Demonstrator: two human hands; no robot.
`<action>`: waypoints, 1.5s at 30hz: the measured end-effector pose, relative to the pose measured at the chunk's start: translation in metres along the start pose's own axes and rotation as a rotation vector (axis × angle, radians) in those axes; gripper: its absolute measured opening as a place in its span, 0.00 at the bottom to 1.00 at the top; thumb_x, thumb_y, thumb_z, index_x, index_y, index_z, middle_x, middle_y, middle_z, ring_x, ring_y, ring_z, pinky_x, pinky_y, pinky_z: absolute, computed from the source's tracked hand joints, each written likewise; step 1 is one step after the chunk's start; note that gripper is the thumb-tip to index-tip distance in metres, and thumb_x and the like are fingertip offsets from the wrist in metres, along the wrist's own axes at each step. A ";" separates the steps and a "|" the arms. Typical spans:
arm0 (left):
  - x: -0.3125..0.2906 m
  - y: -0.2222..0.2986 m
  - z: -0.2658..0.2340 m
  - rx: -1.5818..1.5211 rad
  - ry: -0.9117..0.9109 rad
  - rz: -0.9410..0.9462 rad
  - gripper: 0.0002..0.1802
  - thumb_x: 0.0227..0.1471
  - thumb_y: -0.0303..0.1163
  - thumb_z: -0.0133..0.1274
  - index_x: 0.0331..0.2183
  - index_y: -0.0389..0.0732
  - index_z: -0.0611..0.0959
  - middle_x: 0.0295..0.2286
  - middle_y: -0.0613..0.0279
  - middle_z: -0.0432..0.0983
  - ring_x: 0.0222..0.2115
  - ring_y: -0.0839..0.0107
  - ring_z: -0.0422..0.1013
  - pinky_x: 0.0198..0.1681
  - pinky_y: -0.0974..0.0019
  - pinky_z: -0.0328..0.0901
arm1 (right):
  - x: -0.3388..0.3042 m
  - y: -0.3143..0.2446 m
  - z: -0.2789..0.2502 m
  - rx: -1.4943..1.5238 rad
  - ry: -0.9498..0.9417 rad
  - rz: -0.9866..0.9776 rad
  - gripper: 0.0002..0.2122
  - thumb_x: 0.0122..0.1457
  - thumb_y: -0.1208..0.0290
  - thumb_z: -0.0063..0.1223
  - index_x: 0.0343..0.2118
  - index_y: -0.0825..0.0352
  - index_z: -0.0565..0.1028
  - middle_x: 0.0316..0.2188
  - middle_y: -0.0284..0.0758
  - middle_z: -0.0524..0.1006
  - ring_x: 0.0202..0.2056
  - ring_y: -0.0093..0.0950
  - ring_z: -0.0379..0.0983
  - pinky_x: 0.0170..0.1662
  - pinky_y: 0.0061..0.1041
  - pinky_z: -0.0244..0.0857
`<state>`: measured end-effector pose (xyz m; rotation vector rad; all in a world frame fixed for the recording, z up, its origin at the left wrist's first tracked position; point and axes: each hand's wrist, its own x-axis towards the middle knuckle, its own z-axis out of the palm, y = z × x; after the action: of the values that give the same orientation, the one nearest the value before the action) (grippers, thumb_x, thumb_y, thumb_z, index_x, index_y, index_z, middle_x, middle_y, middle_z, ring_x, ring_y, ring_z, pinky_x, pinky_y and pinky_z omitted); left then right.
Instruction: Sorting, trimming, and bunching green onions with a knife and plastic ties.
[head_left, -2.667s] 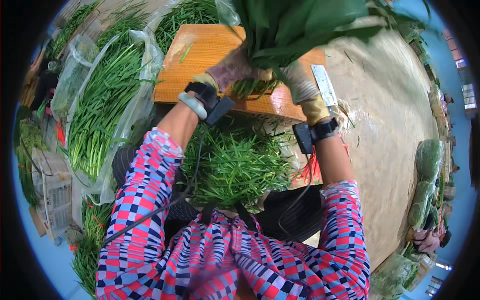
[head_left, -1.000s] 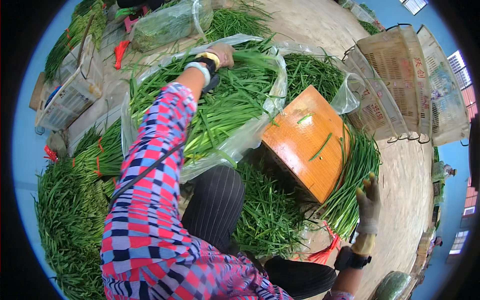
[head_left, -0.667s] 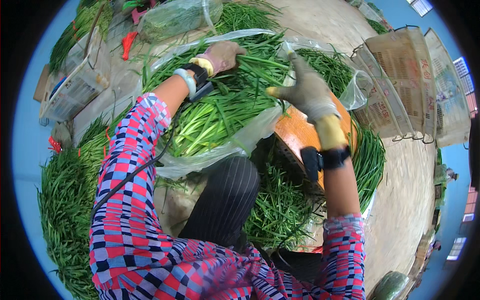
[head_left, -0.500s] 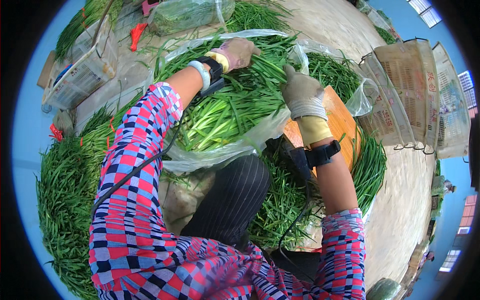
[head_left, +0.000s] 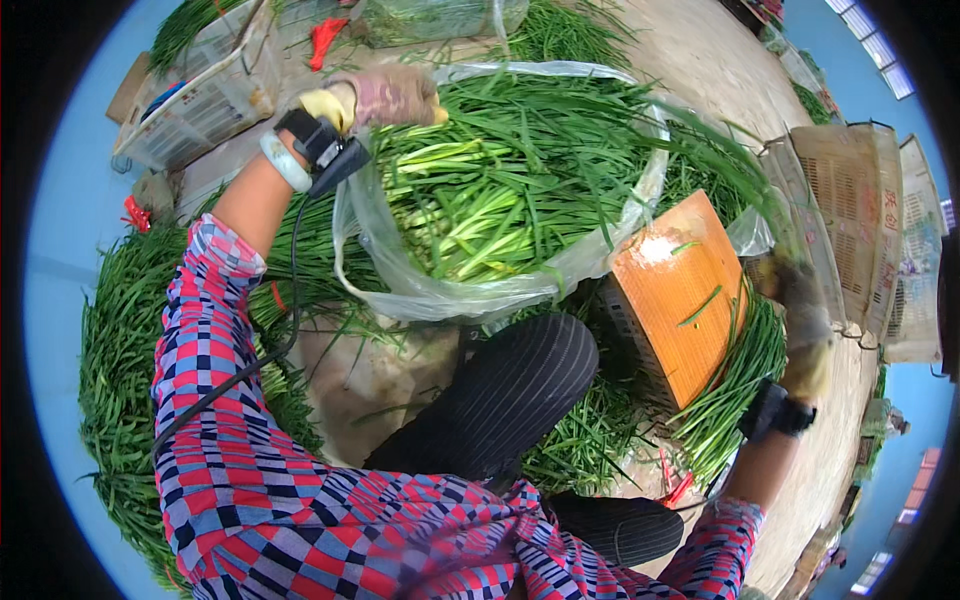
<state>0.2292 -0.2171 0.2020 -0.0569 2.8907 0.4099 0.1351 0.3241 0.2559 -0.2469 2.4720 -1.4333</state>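
Observation:
Garlic chives [head_left: 480,200] fill a clear plastic bag [head_left: 470,298], pale stems toward the left and leaves to the right. At the bag's far left edge is my left hand [head_left: 395,95], in a stained glove. Its fingers are blurred, and whether they grip anything does not show. Far to the right, my gloved right hand [head_left: 800,310] is smeared by motion. A strip of long chive leaves [head_left: 735,165] runs from it back toward the bag, and the hand appears closed on their end. Beside the bag stands an orange-topped board or stool [head_left: 675,290] with loose leaf bits on it.
More chives lie heaped at the left [head_left: 130,380] and beneath the orange top. A white plastic crate [head_left: 215,90] stands far left, and several upright crates [head_left: 850,210] line the right. A filled clear bag [head_left: 430,20] lies behind. Red ties [head_left: 680,490] are on the floor.
My hands have moved apart: the left toward the bag's left edge, the right out past the orange top, with chive leaves trailing from it. The whole view has shifted somewhat.

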 end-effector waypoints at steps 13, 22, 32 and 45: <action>-0.017 0.000 0.050 0.323 -0.181 -0.161 0.61 0.26 0.43 0.67 0.56 0.30 0.52 0.39 0.42 0.72 0.42 0.54 0.69 0.41 0.59 0.66 | -0.031 -0.040 0.181 -0.030 0.045 -0.159 0.07 0.54 0.70 0.45 0.23 0.63 0.73 0.14 0.28 0.64 0.14 0.18 0.61 0.19 0.19 0.60; -0.002 -0.013 0.080 0.307 -0.053 -0.238 0.53 0.35 0.33 0.58 0.59 0.38 0.47 0.35 0.44 0.74 0.35 0.56 0.73 0.36 0.58 0.68 | -0.019 -0.073 0.291 0.161 -0.198 0.379 0.11 0.52 0.65 0.49 0.26 0.70 0.74 0.14 0.38 0.74 0.14 0.28 0.70 0.21 0.25 0.66; 0.077 -0.017 0.016 0.374 0.151 0.012 0.28 0.22 0.57 0.59 0.19 0.41 0.77 0.11 0.62 0.64 0.15 0.66 0.62 0.15 0.48 0.59 | -0.036 -0.106 0.297 0.532 -0.316 0.338 0.09 0.55 0.67 0.47 0.31 0.68 0.71 0.17 0.39 0.74 0.16 0.33 0.70 0.23 0.29 0.69; -0.018 0.134 -0.018 0.280 0.250 0.375 0.11 0.36 0.30 0.51 0.25 0.35 0.81 0.19 0.50 0.74 0.20 0.57 0.73 0.24 0.58 0.69 | -0.051 -0.067 0.267 0.756 -0.535 0.424 0.16 0.58 0.69 0.37 0.47 0.71 0.66 0.24 0.36 0.74 0.22 0.31 0.71 0.30 0.31 0.68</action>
<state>0.2335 -0.0937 0.2587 0.5212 3.1752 0.0533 0.2685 0.0855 0.1949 0.0522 1.3453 -1.6965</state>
